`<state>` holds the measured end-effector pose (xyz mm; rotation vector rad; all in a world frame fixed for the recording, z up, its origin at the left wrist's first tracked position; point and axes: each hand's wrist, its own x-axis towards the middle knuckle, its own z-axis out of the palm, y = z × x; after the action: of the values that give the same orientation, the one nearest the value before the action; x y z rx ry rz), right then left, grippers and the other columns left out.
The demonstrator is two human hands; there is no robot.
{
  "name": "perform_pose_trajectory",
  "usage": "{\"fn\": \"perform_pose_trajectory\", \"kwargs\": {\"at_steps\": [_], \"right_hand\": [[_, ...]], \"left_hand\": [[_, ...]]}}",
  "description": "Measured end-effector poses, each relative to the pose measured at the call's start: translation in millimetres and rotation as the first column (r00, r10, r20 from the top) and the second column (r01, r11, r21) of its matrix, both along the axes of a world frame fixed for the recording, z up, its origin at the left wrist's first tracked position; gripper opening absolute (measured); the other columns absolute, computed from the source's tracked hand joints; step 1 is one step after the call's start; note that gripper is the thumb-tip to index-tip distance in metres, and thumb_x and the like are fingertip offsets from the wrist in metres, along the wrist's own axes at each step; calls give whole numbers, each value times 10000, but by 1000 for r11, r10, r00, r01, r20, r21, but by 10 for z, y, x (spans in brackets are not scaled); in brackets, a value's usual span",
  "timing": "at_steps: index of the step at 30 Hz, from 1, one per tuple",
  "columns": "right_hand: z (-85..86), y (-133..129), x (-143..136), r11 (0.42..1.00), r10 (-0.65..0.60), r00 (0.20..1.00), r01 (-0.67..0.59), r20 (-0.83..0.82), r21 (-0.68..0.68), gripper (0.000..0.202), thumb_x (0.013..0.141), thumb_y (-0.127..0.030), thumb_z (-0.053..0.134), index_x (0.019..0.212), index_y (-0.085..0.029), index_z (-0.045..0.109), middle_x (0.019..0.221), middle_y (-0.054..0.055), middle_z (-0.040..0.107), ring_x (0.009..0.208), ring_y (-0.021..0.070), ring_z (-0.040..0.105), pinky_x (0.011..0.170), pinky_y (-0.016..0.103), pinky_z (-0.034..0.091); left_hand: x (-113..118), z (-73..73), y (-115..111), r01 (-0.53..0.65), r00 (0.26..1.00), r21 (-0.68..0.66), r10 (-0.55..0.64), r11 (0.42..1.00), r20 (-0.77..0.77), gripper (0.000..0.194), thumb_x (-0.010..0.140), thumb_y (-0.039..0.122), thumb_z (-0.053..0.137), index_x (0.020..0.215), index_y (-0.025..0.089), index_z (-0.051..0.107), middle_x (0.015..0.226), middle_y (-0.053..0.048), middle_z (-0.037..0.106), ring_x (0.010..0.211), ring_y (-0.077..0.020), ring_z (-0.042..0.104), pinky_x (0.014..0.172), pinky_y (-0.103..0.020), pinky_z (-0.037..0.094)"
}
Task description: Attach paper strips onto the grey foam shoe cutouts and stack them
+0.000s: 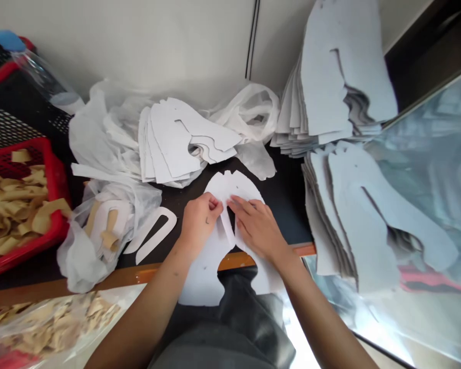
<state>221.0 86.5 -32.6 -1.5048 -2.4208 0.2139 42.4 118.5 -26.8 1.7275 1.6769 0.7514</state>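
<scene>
White cutout [203, 284], its marks unreadable, is pinched by the left hand [200, 218].

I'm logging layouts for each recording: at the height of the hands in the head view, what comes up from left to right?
Red basket → plastic bag → U-shaped white piece → left hand → right hand → lower stack of white sheets.
</scene>
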Motion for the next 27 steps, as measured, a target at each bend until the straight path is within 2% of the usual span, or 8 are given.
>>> {"fn": "perform_pose_trajectory", "kwargs": {"at_steps": [7, 12, 16, 19, 21, 23, 25, 27], "right_hand": [[44, -413, 23, 989, 85, 969, -54, -232, 136, 439, 873, -99, 515, 1288, -192, 624, 1254, 91, 653, 1115, 248, 590, 956, 416, 505], [-122, -619, -22, 968, 20, 950, 60, -312, 242, 184, 945, -177, 598, 1105, -204, 684, 1122, 58, 708, 943, 172, 684, 740, 271, 540], [-198, -584, -36, 955, -2, 910, 124, -415, 269, 126, 946, -141, 621, 994, -212, 713, 988, 11, 734, 848, 118, 708, 728, 212, 532], [-208, -571, -16, 955, -7, 887, 142, -462, 259, 128, 950, -153, 626, 985, -219, 729, 950, 13, 728, 818, 109, 707, 705, 195, 533], [-205, -575, -1, 953, 5, 883, 139, -470, 270, 132, 958, -166, 618, 974, -221, 737, 929, 19, 725, 794, 110, 704, 676, 194, 531], [-199, -581, 13, 950, 26, 881, 125, -472, 286, 133, 961, -169, 617, 966, -215, 742, 916, 25, 724, 777, 111, 702, 666, 194, 532], [-193, -586, 30, 952, 57, 882, 94, -468, 292, 133, 958, -163, 621, 969, -207, 745, 917, 30, 724, 775, 111, 701, 673, 193, 532], [-187, -590, 52, 957, 90, 888, 48, -451, 285, 138, 956, -153, 622, 981, -204, 747, 927, 30, 726, 783, 111, 701, 671, 195, 525]], "left_hand": [[9, 6, 4, -26, 997, -63, 30, 998, 66, 200, 877, 311, 622, 720, 187, 617, 625, 24, 664, 506, -127, 586, 583, -260, 404], [-16, -27, 23, -23, 994, -86, 32, 996, 109, 193, 862, 346, 636, 749, 189, 625, 635, 25, 670, 465, -130, 595, 565, -261, 434], [-48, -12, 21, 47, 996, -88, -40, 995, 81, 213, 907, 373, 594, 793, 194, 607, 673, 20, 675, 482, -129, 603, 570, -258, 440], [-64, 90, 49, 189, 955, -42, -194, 981, -223, 214, 959, 331, 519, 825, 188, 605, 706, -19, 672, 602, -176, 649, 592, -272, 422], [-92, 187, 89, 274, 807, -51, -258, 960, -530, 219, 980, 309, 473, 907, 174, 629, 705, -59, 662, 687, -245, 673, 599, -303, 411], [-156, 279, 123, 332, 650, -57, -272, 942, -710, 266, 998, 323, 433, 1011, 150, 635, 735, -93, 667, 724, -292, 681, 607, -334, 426], [-257, 340, 121, 422, 623, 5, -286, 907, -728, 287, 1009, 322, 414, 1069, 142, 630, 884, -125, 694, 824, -295, 691, 672, -359, 478], [-378, 356, 64, 568, 667, 99, -387, 817, -637, 288, 1017, 305, 413, 1144, 148, 618, 1147, -144, 677, 1062, -276, 661, 858, -372, 513]]}}
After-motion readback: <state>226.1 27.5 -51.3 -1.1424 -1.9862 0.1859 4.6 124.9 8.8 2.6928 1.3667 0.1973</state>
